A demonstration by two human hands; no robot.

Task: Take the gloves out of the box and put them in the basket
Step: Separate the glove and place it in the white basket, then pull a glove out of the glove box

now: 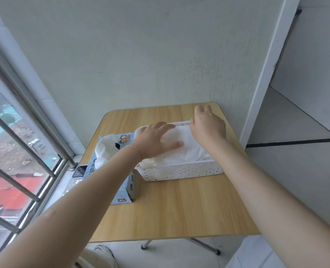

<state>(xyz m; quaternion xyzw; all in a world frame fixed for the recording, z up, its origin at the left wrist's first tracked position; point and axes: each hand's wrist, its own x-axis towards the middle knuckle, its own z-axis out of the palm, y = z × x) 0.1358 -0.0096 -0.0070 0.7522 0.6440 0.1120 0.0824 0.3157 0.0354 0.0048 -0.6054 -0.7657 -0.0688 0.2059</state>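
A white perforated plastic basket (179, 172) is set toward the far right corner of the light wooden bench (175, 207), and translucent white plastic gloves (187, 149) are seen lying flat inside it. The left hand (156, 140) is laid on top of these gloves with its fingers straight and spread, nothing being gripped. The right hand (208, 125) is held at the basket's far right rim, fingers loosely extended and released; whether the rim is actually touched cannot be told. A pale blue cardboard glove box (125, 188) marked XL is placed just beside the basket, along the bench's left edge, with more crumpled white gloves (105, 149) bulging from its top opening. A lilac phone (79, 172) is partly seen at the left edge, next to the box.
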